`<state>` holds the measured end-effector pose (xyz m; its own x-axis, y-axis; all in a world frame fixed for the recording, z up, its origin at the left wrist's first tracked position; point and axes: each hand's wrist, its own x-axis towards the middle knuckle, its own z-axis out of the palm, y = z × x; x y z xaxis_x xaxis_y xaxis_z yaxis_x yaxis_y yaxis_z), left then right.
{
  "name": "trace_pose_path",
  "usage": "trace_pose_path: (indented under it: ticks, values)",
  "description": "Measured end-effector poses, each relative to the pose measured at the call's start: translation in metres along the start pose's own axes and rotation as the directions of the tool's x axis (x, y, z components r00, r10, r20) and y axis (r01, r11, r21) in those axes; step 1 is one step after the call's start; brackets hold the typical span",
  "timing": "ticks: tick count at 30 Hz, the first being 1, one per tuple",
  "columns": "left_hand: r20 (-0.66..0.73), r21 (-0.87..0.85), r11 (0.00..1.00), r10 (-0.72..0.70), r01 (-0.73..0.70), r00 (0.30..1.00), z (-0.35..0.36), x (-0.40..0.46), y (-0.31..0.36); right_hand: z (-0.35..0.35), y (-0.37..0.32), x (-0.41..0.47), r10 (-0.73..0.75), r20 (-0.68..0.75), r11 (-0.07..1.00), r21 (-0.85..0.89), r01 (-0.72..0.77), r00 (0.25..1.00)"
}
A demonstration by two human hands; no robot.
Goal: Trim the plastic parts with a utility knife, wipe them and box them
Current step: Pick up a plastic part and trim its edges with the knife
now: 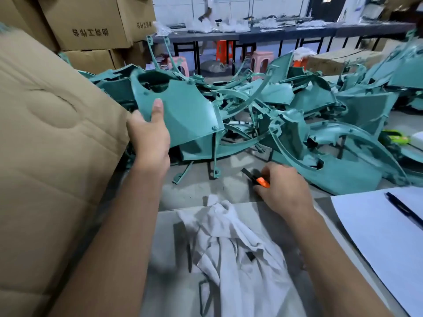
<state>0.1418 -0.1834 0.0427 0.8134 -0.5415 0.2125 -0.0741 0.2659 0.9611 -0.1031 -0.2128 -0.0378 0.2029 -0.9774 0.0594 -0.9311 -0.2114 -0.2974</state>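
My left hand (150, 136) grips the near left edge of a teal plastic panel (183, 106), thumb on top, lifting it off a heap of similar teal parts (297, 115). My right hand (283, 188) is curled round an orange and black utility knife (257, 178) low over the grey table (206, 186), its black tip pointing up and left. A crumpled white cloth (238, 255) lies on the table in front of me, between my forearms. A large brown cardboard box (50, 156) stands at my left, its flap beside the held panel.
White paper (389, 229) with a dark pen (404, 209) lies at the right. A green object (396, 137) sits at the pile's right edge. Stacked cartons (91, 26) stand at the back left; dark benches and coloured stools (261, 60) lie beyond the pile.
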Motion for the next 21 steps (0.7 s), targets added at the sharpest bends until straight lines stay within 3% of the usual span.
trace_pose_path:
  ticks: [3,6,8,11,16,21]
  values:
    - [0.073,0.112,0.988,-0.111,0.102,0.991,-0.008,-0.006,-0.020,0.002,0.000,0.001,-0.005,-0.033,1.000,0.005,0.005,0.999]
    - [0.124,0.222,0.975,-0.024,-0.005,0.992,-0.025,-0.022,-0.050,0.000,-0.001,-0.003,-0.082,-0.179,0.990,0.095,0.100,0.980]
    - [0.148,0.298,0.953,0.005,-0.050,0.989,-0.038,-0.032,-0.069,-0.002,-0.005,-0.007,-0.166,-0.329,0.932,0.254,0.257,0.930]
    - [0.192,0.301,0.954,-0.057,-0.003,0.980,-0.053,-0.040,-0.089,-0.001,-0.020,-0.013,-0.333,-0.514,0.766,0.340,0.545,0.790]
    - [0.292,0.296,0.955,-0.060,-0.031,0.954,-0.058,-0.037,-0.092,0.017,-0.044,-0.021,-0.528,-0.482,0.603,0.368,0.708,0.699]
    - [0.318,0.299,0.954,-0.075,-0.025,0.945,-0.055,-0.036,-0.096,0.022,-0.050,-0.024,-0.611,-0.459,0.524,0.376,0.764,0.645]
